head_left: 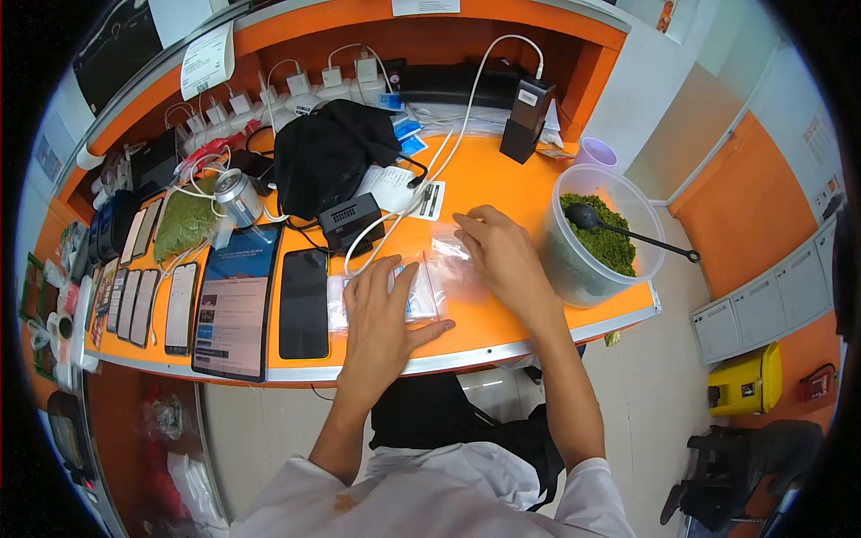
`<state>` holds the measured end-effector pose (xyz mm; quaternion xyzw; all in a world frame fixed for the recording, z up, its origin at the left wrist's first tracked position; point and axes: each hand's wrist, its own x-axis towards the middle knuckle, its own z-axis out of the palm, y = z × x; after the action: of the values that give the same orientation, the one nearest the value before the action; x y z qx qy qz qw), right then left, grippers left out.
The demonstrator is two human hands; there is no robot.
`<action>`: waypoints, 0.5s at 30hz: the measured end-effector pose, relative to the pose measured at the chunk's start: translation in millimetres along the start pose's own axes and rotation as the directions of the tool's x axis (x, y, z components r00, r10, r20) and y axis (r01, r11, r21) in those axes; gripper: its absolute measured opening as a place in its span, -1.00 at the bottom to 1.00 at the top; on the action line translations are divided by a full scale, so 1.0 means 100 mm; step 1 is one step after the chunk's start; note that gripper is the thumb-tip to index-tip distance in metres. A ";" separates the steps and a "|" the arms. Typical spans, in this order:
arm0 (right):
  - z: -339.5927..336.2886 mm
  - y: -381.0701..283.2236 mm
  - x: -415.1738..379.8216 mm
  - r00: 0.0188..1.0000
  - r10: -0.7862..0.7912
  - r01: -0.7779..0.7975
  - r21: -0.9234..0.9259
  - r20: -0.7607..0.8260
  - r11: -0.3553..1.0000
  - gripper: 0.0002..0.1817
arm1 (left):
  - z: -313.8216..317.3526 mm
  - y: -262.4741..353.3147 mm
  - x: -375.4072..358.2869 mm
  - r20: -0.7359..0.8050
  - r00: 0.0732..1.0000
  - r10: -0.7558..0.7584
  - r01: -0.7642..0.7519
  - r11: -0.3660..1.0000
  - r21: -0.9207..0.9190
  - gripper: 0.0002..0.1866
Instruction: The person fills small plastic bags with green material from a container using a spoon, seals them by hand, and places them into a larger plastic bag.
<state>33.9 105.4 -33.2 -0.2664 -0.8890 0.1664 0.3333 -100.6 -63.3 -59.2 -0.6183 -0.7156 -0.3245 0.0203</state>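
My left hand lies with fingers spread over small clear plastic bags with a red seal line near the desk's front edge. My right hand reaches over another clear plastic bag, its fingers bent and close together; whether they pinch its edge is hard to see. Right of that hand stands a clear round tub holding chopped green leaves, with a black spoon resting in it. A black phone lies left of my left hand.
A tablet, several phones, a can and a bag of green leaves cover the left. Behind are a black cloth bag, a black device, white cables, a tall black box and a purple cup.
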 end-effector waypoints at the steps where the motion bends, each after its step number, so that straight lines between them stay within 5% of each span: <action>1: 0.02 0.02 -0.01 1.000 0.000 0.000 -0.002 -0.005 1.000 -0.77 | 0.00 0.00 0.00 -0.001 1.000 0.005 -0.005 1.000 0.000 -0.12; 4: 0.00 0.00 -0.03 0.977 -0.184 0.170 -0.131 -0.104 0.977 -0.75 | -0.01 0.01 0.00 -0.003 1.000 0.013 -0.013 1.000 -0.001 -0.12; 9: -0.13 -0.17 -0.14 0.989 -0.085 0.112 0.243 -0.119 0.963 -0.73 | -0.02 0.01 0.00 -0.109 0.994 0.026 -0.040 0.992 -0.124 -0.23; 10: -0.13 -0.20 -0.19 0.964 -0.153 0.196 0.191 -0.218 0.962 -0.71 | -0.01 0.02 -0.01 -0.150 0.989 0.012 -0.033 0.990 -0.140 -0.33; 13: -0.25 -0.36 -0.46 0.868 -0.317 0.328 -0.038 -0.383 0.944 -0.55 | -0.01 0.11 -0.08 -0.275 0.961 -0.036 -0.068 0.930 -0.362 -0.67; 15: -0.26 -0.41 -0.68 0.868 -0.332 0.347 -0.025 -0.370 0.937 -0.52 | 0.08 0.23 -0.17 -0.241 0.965 -0.100 -0.112 0.674 -0.730 -0.72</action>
<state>80.5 36.0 -29.5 -0.1254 -0.8396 0.0710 0.5238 -72.9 -73.6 -62.8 -0.5276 -0.5123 -0.6639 -0.1359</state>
